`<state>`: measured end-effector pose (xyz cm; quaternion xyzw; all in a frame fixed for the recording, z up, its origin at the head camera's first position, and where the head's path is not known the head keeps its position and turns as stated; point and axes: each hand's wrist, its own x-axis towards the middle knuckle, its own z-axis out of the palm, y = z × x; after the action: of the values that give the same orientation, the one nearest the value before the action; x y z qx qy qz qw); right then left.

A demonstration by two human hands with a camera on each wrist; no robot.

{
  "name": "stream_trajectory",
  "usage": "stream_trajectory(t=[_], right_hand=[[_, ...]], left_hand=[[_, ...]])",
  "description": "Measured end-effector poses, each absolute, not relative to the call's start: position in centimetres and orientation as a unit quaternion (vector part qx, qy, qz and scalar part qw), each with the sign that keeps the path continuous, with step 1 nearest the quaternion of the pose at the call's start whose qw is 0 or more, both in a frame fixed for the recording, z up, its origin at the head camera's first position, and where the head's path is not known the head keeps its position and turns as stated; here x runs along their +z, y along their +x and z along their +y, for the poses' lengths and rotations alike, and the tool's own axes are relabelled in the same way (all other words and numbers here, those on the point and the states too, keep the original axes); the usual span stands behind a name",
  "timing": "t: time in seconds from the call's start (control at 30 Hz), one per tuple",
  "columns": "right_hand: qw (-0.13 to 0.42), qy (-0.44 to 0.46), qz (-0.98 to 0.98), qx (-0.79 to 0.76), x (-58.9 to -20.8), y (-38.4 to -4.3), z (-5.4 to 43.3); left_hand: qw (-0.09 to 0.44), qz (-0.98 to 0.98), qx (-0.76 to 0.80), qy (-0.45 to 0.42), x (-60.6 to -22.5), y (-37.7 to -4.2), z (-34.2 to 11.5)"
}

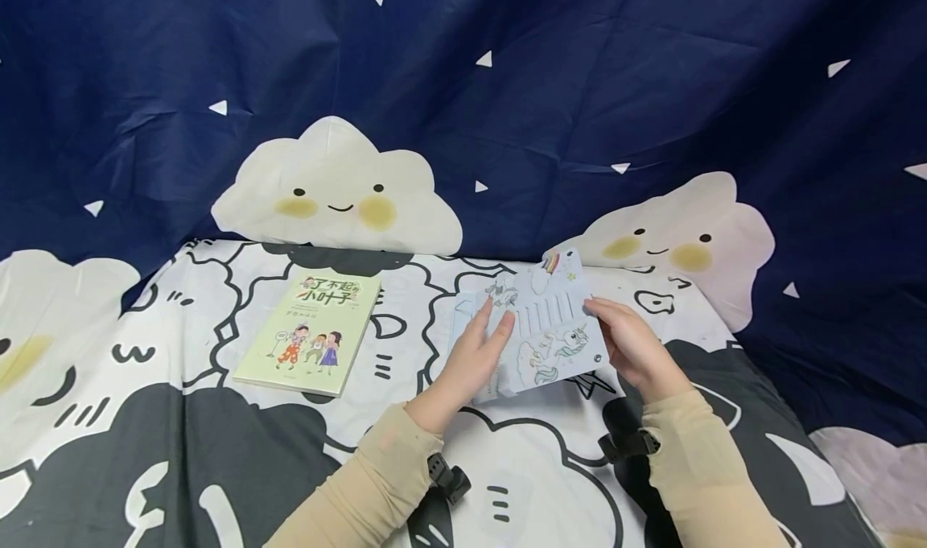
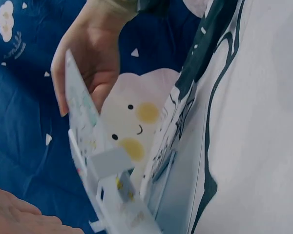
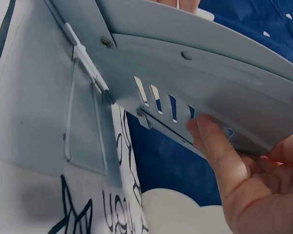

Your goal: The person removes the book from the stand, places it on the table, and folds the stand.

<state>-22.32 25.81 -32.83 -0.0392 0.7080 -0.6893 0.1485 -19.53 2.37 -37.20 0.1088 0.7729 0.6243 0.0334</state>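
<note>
A pale blue metal book stand with unicorn and rainbow pictures and a row of slots is held up tilted above the bedding. My left hand grips it on its left side, thumb across the printed front. At the right edge my right hand holds the panel, with fingers behind it near the slots. The right wrist view shows the plain back, a wire support and a second plate joined at an angle. In the left wrist view the left hand is mostly cut off.
A light green book with cartoon children on its cover lies flat to the left of the stand. Black and white patterned bedding spreads underneath. A dark blue cloth with cloud faces hangs behind.
</note>
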Motion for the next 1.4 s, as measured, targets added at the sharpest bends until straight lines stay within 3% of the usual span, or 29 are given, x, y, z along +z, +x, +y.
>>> stream_trajectory(t=[0.4,0.9,1.4], right_hand=[[0.151,0.002,0.721,-0.676,-35.5,-22.3,27.8],[0.182,0.034,0.733,-0.655,-39.5,-22.5,29.6],[0.201,0.074,0.721,-0.658,-41.4,-22.9,30.2]], left_hand=[[0.007,0.769,0.636,0.066,-38.3,-21.2,0.8],[0.063,0.814,0.577,0.023,-39.7,-21.8,1.0],[0.102,0.866,0.482,0.084,-40.5,-21.4,0.5]])
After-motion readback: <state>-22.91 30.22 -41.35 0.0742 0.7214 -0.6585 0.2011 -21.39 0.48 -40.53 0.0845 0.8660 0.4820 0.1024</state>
